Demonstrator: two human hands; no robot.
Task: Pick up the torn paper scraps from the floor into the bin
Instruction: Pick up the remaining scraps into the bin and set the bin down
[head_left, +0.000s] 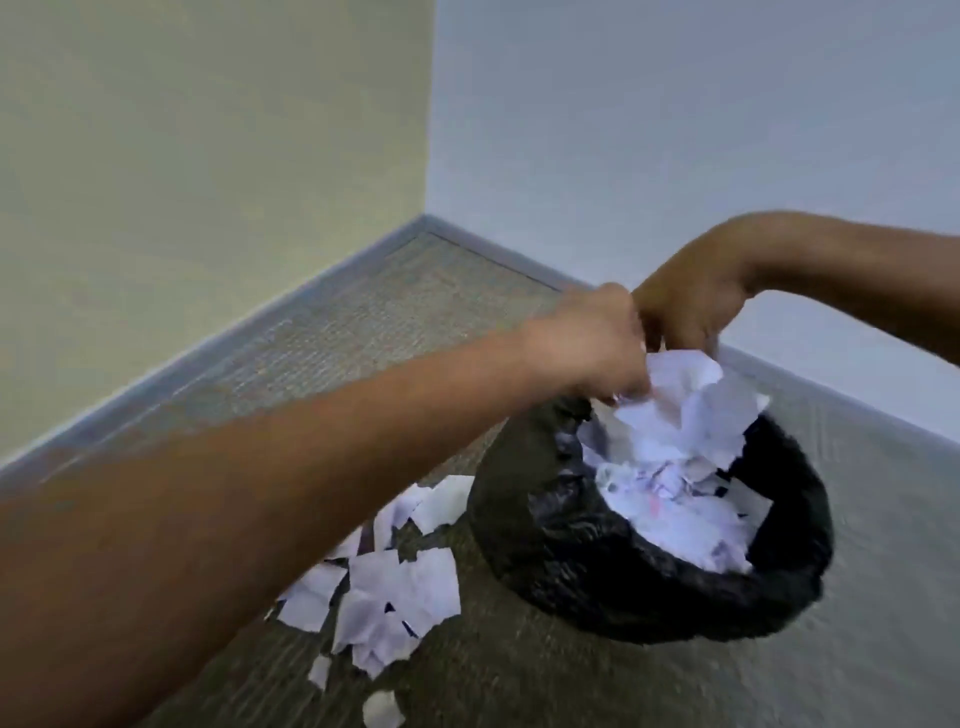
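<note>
We see white paper scraps (387, 597) lying on the floor (571, 686) beside the bin (571, 545). Our left hand (592, 343) and right hand (691, 301) both pinch a crumpled paper bunch (691, 410) over the bin's black bag.

A round bin lined with a black plastic bag (613, 561) stands on the grey carpeted floor (519, 670) near a corner where two walls meet at 11 o'clock. White torn paper scraps (387, 592) lie on the floor at the bin's 9 o'clock, just beside it. More white crumpled paper (680, 499) sits inside the bin. Both hands, left hand (587, 343) and right hand (691, 296), touch above the bin's 12 o'clock rim, gripping a white paper bundle (691, 395).
</note>
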